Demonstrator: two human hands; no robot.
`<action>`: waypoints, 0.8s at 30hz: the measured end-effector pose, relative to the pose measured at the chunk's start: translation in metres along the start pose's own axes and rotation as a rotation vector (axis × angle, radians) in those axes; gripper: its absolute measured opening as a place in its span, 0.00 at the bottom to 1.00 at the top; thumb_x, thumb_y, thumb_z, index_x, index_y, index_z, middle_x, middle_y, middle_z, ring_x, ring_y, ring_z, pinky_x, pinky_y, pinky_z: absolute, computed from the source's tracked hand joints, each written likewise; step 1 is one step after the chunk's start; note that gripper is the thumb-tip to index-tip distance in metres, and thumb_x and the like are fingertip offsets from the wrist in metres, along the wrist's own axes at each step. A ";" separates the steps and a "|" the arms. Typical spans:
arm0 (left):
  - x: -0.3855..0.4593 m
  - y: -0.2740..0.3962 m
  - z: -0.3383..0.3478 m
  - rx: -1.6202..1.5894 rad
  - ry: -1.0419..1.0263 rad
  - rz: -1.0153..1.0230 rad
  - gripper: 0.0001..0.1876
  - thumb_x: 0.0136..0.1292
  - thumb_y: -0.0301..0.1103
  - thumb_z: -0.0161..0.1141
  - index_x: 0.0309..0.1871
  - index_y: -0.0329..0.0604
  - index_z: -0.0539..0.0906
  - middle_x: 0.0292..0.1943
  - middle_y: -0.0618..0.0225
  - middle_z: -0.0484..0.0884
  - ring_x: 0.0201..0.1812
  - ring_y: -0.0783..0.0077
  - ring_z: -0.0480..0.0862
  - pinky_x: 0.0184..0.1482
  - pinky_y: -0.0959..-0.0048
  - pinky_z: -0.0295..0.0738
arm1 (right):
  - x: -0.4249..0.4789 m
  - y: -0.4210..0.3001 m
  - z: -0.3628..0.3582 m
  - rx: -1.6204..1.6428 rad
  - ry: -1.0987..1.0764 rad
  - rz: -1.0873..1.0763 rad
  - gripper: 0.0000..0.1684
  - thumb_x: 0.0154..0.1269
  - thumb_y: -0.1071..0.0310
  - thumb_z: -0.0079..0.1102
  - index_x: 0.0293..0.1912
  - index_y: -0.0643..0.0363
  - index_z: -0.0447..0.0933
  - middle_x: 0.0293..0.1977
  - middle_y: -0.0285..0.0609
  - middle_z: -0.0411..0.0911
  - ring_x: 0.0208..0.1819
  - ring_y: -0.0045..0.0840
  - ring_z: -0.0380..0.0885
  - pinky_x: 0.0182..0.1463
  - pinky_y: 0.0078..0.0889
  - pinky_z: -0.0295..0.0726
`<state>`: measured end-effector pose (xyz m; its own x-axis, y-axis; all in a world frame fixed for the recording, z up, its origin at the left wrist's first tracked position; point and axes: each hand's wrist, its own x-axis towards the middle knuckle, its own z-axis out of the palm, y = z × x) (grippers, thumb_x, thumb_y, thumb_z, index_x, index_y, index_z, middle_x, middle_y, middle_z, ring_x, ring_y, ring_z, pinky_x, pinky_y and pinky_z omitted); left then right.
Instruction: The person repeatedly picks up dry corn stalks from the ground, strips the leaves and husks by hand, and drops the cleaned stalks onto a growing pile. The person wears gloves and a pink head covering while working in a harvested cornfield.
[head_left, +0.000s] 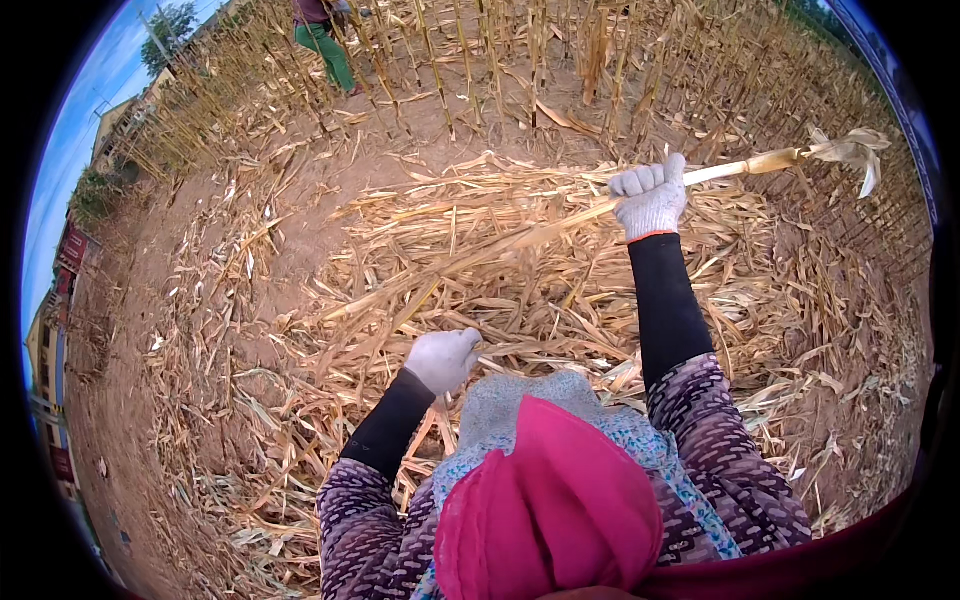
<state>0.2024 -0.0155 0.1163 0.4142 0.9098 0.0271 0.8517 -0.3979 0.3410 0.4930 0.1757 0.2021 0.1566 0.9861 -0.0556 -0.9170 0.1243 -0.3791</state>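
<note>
My right hand (651, 193), in a white knit glove with an orange cuff edge, is closed around a dry corn stalk (750, 166). The stalk points right and ends in pale, frayed husk leaves (855, 150). On the other side of the fist it slopes down to the left, blurred, above the stalks on the ground. Lower and to the left, my left hand (441, 360) is gloved too, its fingers curled. A thin dry leaf or stalk lies by its thumb; whether the hand grips it, I cannot tell. Below both hands spreads a layer of cut corn stalks (525, 292).
Standing dry corn stalks (532, 67) rise at the far side. Among them, at the upper left, is another person (326, 45) in green trousers. Bare brown soil (300, 217) and scattered husks lie to the left. Buildings (56, 345) line the far left edge.
</note>
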 end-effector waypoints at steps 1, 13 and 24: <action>-0.036 -0.030 0.014 0.076 -0.037 -0.162 0.10 0.59 0.39 0.56 0.40 0.45 0.75 0.24 0.58 0.80 0.29 0.54 0.82 0.31 0.58 0.75 | 0.001 -0.004 0.002 0.015 -0.006 -0.014 0.36 0.69 0.41 0.40 0.12 0.46 0.42 0.09 0.27 0.38 0.12 0.22 0.36 0.20 0.28 0.42; -0.144 -0.087 0.035 0.212 -0.298 -0.778 0.22 0.55 0.43 0.61 0.51 0.44 0.75 0.46 0.52 0.80 0.44 0.49 0.81 0.46 0.57 0.75 | -0.016 -0.022 -0.011 0.038 -0.095 -0.032 0.36 0.69 0.42 0.40 0.11 0.46 0.42 0.08 0.25 0.39 0.11 0.19 0.36 0.20 0.26 0.44; 0.113 0.026 -0.024 -0.182 -0.020 0.172 0.23 0.63 0.47 0.54 0.56 0.42 0.74 0.38 0.52 0.81 0.41 0.51 0.80 0.43 0.62 0.74 | -0.049 -0.040 -0.012 0.133 -0.348 0.048 0.37 0.69 0.40 0.40 0.10 0.46 0.44 0.07 0.25 0.40 0.10 0.20 0.37 0.18 0.27 0.41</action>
<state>0.2633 0.0805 0.1510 0.5559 0.8273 0.0810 0.6973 -0.5172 0.4962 0.5258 0.1213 0.2091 -0.0005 0.9668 0.2556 -0.9634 0.0680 -0.2592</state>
